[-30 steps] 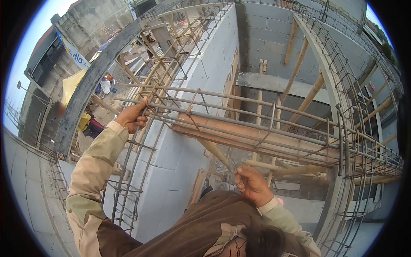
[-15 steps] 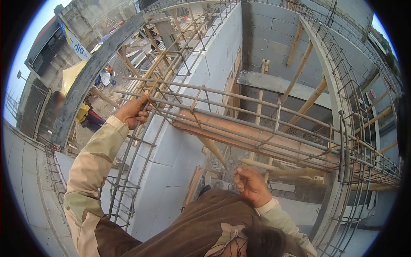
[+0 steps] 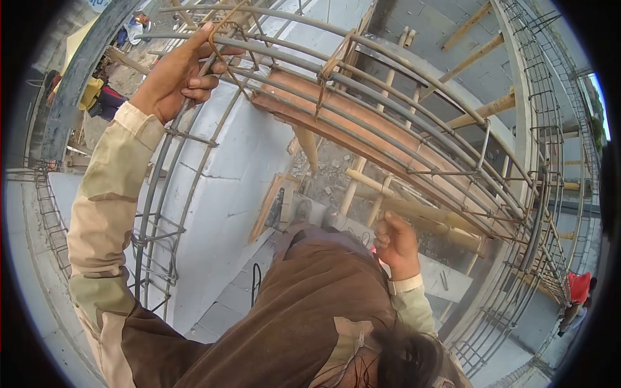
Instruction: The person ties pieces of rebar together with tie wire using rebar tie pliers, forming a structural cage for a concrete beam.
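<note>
My left hand (image 3: 181,74) is closed at the corner of a steel rebar cage, its fingers around a rusty rebar stirrup (image 3: 212,40) where several bars cross. The palm hides part of the grip. Long horizontal bars (image 3: 278,53) run from there to the right, above a reddish-brown formwork board (image 3: 369,119). Below the same hand, upright-looking bars (image 3: 160,169) with ties lie along the white block wall (image 3: 223,174). My right hand (image 3: 396,244) is held in front of my body with its fingers curled, apart from the cage. Whatever it may hold is hidden.
Bamboo props (image 3: 305,149) stand under the board, over a rubble-strewn floor far below. A concrete beam (image 3: 517,77) and another rebar cage (image 3: 550,149) border the right side. One person in yellow (image 3: 90,92) is at left; another in red (image 3: 580,286) is at far right.
The view has turned downward and right, so the cage sits higher in the frame. My left hand stays at the cage corner, its fingers shifted. My right hand remains curled near my body.
</note>
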### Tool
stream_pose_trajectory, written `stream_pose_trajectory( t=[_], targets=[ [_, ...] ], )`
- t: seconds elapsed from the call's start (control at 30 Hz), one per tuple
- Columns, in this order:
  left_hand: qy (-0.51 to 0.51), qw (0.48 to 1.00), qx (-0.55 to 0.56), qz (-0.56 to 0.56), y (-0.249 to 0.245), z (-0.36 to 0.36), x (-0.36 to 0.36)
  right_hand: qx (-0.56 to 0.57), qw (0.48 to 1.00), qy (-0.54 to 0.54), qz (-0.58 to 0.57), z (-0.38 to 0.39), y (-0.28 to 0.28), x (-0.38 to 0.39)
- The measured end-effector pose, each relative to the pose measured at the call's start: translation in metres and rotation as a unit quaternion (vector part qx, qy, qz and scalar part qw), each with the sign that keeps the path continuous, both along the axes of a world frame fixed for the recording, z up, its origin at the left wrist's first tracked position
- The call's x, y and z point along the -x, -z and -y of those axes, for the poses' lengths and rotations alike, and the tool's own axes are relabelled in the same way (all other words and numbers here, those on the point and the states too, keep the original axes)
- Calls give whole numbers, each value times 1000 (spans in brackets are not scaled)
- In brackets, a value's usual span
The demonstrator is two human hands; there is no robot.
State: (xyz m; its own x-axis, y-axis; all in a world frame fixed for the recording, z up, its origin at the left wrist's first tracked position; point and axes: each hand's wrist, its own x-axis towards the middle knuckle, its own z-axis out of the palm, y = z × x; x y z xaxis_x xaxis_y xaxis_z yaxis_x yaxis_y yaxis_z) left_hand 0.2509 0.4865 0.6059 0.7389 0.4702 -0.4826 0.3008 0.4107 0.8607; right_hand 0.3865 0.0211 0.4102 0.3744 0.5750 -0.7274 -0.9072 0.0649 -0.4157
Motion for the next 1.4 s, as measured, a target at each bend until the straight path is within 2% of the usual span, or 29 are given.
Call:
stream_pose_trajectory(
  t=[0.1, 0.17, 0.23, 0.33, 0.47, 0.57, 0.6, 0.63, 0.7, 1.07, 1.2, 1.33, 1.4],
  targets=[
    [20, 999, -5, 29, 2, 0, 0, 21, 1000, 6, -16, 10, 14, 0],
    [-40, 999, -19, 13, 4, 3, -1, 28, 999, 4, -18, 8, 14, 3],
    [-47, 999, -3, 18, 6, 0, 1, 42, 999, -12, -6, 3, 15, 6],
    [10, 997, 33, 66, 11, -6, 4, 56, 998, -37, 6, -7, 20, 11],
    [-41, 993, 96, 51, 8, -6, 4, 52, 996, -69, 10, -26, 19, 18],
    [-39, 995, 85, 38, 5, -2, 1, 57, 995, -84, 16, -40, 16, 25],
    [0, 998, -15, 56, 9, -2, 3, 54, 995, -79, 6, -44, 14, 26],
    [-4, 998, -19, 62, 10, -2, 4, 50, 996, -76, -3, -48, 12, 26],
    [-32, 998, 5, 55, 8, -1, 4, 40, 995, -90, 12, -54, 10, 27],
    [-21, 997, 14, 70, 8, 1, 2, 21, 992, -122, 20, -80, 2, 32],
    [-18, 997, 35, 71, 9, 0, 2, 51, 981, -160, 94, -96, -12, 45],
    [-15, 997, 37, 71, 9, -1, 2, 4, 978, -191, 88, -107, -18, 54],
    [-13, 997, 39, 72, 7, 0, 4, 16, 975, -199, 102, -111, -19, 58]
  ],
)
